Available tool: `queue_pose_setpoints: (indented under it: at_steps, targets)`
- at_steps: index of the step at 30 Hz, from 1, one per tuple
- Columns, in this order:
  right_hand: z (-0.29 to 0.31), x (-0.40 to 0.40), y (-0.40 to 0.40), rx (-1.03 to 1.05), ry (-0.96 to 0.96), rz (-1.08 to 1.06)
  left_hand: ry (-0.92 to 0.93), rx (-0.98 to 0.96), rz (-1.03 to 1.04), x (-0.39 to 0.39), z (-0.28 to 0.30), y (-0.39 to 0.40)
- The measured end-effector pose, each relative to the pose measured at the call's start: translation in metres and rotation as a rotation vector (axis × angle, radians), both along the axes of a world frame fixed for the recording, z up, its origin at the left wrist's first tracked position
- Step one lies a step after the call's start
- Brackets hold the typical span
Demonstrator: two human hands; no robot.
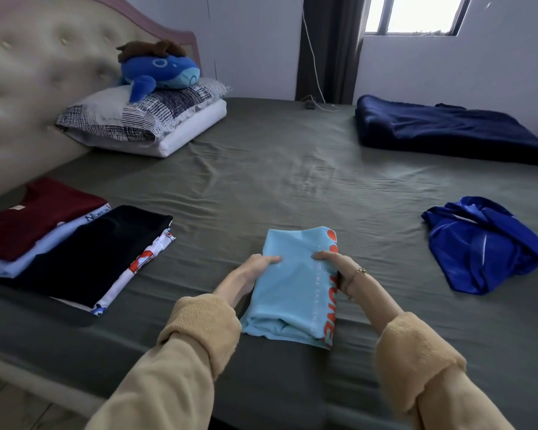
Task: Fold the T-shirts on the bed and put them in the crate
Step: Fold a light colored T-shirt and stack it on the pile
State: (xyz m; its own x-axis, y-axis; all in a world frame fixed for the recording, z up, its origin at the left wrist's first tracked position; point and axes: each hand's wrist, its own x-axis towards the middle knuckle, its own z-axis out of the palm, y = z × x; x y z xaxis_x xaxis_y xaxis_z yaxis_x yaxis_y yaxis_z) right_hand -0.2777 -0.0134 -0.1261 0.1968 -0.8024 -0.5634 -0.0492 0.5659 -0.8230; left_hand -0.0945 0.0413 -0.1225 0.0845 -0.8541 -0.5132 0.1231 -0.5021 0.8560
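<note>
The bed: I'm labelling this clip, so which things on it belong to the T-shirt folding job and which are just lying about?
Job: light blue T-shirt held by left hand and right hand; folded shirt stack; crumpled blue shirt.
Lying about: plush whale, pillows, navy blanket.

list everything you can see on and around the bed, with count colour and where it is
light blue T-shirt: 1, orange print, folded, near edge of bed, gripped on both sides
folded T-shirts: stack, maroon, pale blue, black, white printed, left
blue garment: 1, royal blue, crumpled, right
navy blanket: 1, folded, far right
pillows: 2, patterned on white, by headboard
plush toy: 1, blue, on pillows
headboard: 1, beige tufted, left
bed sheet: 1, grey-green
cable: 1, white, hanging at curtain
window: 1, top right
left hand: 1, tan sleeve
right hand: 1, ring on fingers
</note>
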Motion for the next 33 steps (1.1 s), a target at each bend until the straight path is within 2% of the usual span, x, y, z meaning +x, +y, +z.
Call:
queue_pose_setpoints:
  at_steps: [3, 7, 10, 13, 16, 19, 21, 22, 24, 26, 29, 31, 33]
  targets:
    - [0.019, -0.002, -0.004, -0.153, -0.073, -0.052, 0.099, -0.127, 0.030, -0.001, 0.015, -0.006]
    - [0.062, -0.009, -0.014, -0.428, -0.192, -0.097, 0.127, -0.369, 0.105, -0.008, 0.057, -0.017]
    - [0.085, -0.021, -0.014, -0.708, -0.147, -0.043, -0.026, -0.534, 0.118, -0.011, 0.078, -0.022]
    - [0.073, -0.039, -0.006, -0.861, -0.022, 0.107, -0.185, -0.631, 0.066, -0.006, 0.065, -0.019]
    - [0.040, -0.062, 0.008, -0.936, 0.175, 0.386, -0.316, -0.561, -0.074, -0.001, 0.022, 0.001]
    - [0.008, -0.078, 0.024, -0.878, 0.435, 0.745, -0.439, -0.360, -0.304, 0.003, -0.011, 0.030]
    - [0.000, -0.083, 0.031, -0.782, 0.464, 0.883, -0.407, -0.264, -0.361, 0.005, -0.017, 0.039]
    - [0.002, -0.086, 0.034, -0.719, 0.390, 0.903, -0.384, -0.240, -0.343, 0.006, -0.015, 0.040]
    - [0.009, -0.090, 0.036, -0.607, 0.234, 0.836, -0.380, -0.224, -0.266, 0.003, -0.009, 0.037]
    - [0.012, -0.087, 0.036, -0.563, 0.219, 0.658, -0.389, -0.199, -0.146, -0.003, -0.008, 0.029]
    - [-0.004, -0.078, 0.025, -0.518, 0.492, 0.195, -0.374, -0.042, -0.094, -0.016, -0.012, 0.023]
    - [-0.013, -0.070, 0.022, -0.372, 0.636, 0.082, -0.410, 0.014, -0.118, -0.019, -0.015, 0.020]
    - [-0.014, -0.061, 0.025, -0.184, 0.502, 0.035, -0.405, 0.062, -0.113, -0.021, -0.018, 0.016]
